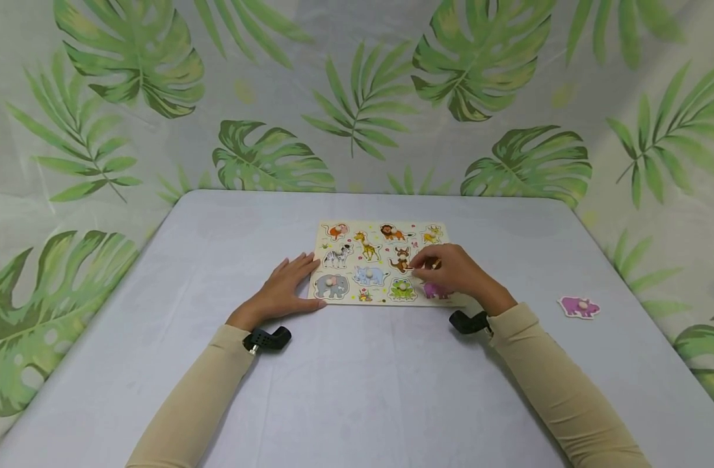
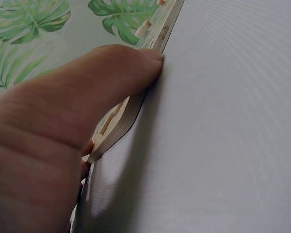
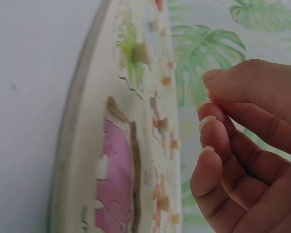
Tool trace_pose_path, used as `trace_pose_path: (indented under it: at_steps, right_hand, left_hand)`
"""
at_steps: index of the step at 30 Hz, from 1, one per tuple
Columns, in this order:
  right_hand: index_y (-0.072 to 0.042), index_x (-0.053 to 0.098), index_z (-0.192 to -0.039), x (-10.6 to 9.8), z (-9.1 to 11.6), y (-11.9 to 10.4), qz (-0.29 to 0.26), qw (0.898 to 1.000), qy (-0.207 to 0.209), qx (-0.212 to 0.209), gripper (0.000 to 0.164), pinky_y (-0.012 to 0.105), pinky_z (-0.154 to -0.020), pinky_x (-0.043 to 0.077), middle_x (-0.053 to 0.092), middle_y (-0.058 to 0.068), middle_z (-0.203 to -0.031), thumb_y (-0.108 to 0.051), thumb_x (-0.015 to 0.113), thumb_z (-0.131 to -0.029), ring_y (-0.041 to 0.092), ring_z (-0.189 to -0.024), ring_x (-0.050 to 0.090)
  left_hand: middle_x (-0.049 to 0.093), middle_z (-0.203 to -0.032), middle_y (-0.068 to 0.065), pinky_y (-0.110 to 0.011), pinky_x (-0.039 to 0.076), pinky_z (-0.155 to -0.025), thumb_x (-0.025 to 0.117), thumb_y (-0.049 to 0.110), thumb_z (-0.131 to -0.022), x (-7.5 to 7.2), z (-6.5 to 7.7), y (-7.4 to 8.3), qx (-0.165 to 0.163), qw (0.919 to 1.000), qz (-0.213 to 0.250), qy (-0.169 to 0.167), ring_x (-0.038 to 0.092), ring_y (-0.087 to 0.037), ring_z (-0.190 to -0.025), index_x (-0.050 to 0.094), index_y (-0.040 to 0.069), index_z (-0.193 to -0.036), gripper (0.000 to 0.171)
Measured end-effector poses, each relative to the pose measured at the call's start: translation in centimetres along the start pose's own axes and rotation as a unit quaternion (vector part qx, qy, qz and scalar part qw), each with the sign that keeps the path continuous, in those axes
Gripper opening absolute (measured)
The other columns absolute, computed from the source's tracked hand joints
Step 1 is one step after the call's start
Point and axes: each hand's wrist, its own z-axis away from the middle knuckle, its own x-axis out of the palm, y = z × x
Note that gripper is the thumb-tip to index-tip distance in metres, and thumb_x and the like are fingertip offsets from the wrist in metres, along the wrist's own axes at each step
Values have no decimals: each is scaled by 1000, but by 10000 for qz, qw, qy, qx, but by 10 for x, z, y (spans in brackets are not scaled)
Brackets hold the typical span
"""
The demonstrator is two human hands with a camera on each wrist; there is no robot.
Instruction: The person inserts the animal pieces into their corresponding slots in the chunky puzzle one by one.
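A wooden peg puzzle board (image 1: 386, 301) with animal pictures lies on the table. My left hand (image 1: 283, 286) rests at its left front corner, fingers straight at the left side. In the left wrist view the thumb (image 2: 131, 68) lies on the board's edge. Above the board's right part is my right hand (image 1: 453, 266), its fingers loosely bent with nothing between them in the right wrist view. Below it shows a purple hippo picture in a recess (image 3: 117, 170) without a knob, beside the frog piece (image 1: 402, 289). A loose purple hippo piece (image 1: 579, 307) with a knob lies to the right.
Other knobbed animals sit in the board, among them a zebra (image 1: 336, 256), a giraffe (image 1: 367, 247), a lion (image 1: 395, 232) and an elephant (image 1: 331, 286). A white cloth covers the table (image 1: 357, 390). Behind it hangs a leaf-patterned curtain (image 1: 369, 97).
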Motion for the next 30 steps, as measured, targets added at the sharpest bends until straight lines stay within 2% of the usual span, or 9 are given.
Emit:
trace_pose_path:
  at_steps: [6, 13, 18, 30]
  right_hand:
    - [-8, 75, -98, -8, 2, -2, -17, 9999, 126, 95, 14, 34, -69, 53, 69, -1, -88, -15, 73, -86, 15, -77, 59]
    - [-5, 73, -101, -15, 6, -2, -113, 9998, 83, 118, 18, 36, -72, 54, 70, 1, -93, -17, 72, -88, 16, -79, 60]
    - [-9, 74, -100, -23, 13, -2, -64, 9997, 119, 203, 15, 35, -71, 54, 69, -1, -90, -18, 72, -88, 16, -79, 60]
    - [-9, 73, -99, -35, 37, 17, 234, 9990, 271, 281, 16, 34, -71, 54, 69, -1, -92, -20, 72, -88, 14, -79, 58]
  left_hand:
    - [22, -159, -8, -42, 2, -119, 70, 56, -79, -1, 0, 1, -2, 10000, -21, -21, 11, -23, -148, 31, 9, -151, 95]
    - [22, -159, -8, -42, 2, -119, 70, 55, -79, -3, 0, 2, -44, 10000, -32, -41, 11, -23, -148, 31, 9, -151, 94]
    - [22, -159, -9, -43, 1, -119, 71, 55, -79, -3, 1, 2, -18, 10000, -44, -16, 12, -25, -148, 32, 8, -151, 94]
    - [23, -159, -9, -44, 1, -119, 71, 55, -79, -3, 1, 4, -57, 10000, -10, -30, 13, -25, -147, 32, 8, -151, 94]
